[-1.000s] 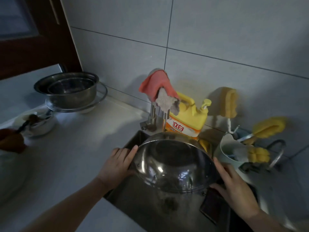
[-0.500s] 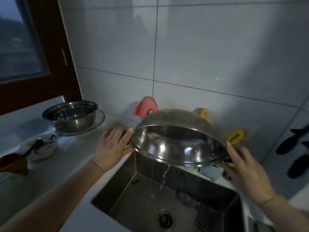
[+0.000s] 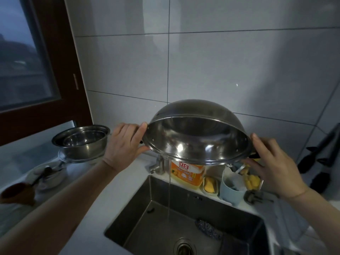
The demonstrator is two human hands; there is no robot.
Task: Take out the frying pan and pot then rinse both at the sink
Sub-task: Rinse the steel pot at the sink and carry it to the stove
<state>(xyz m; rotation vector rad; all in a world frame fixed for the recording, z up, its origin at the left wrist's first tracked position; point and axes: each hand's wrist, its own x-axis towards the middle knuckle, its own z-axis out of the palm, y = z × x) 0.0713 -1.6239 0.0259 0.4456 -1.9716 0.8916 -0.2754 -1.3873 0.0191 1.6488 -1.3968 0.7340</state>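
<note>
The left hand (image 3: 125,144) grips the left edge of the steel pot (image 3: 197,138): its thumb presses the rim near the top, and the other fingers (image 3: 128,128) curl behind, around what seems to be a dark side handle, mostly hidden. The right hand (image 3: 274,166) holds the opposite edge; its fingers (image 3: 257,139) lie fairly straight and spread against the rim, with the thumb tucked under near a black handle stub. How firmly this hand closes cannot be told.

The pot is held tilted in the air above the sink (image 3: 184,223), its mouth turned toward the camera and downward, and a thin stream of water (image 3: 169,190) falls from its lower rim into the basin. A scouring pad (image 3: 207,227) lies on the sink floor near the drain (image 3: 184,246).

Behind the pot stand an orange detergent bottle (image 3: 187,174), a steel tap base (image 3: 158,165) and a pale blue cup (image 3: 231,188) with yellow sponges (image 3: 252,181). Stacked steel bowls (image 3: 82,142) sit on the worktop (image 3: 114,190) at left.
</note>
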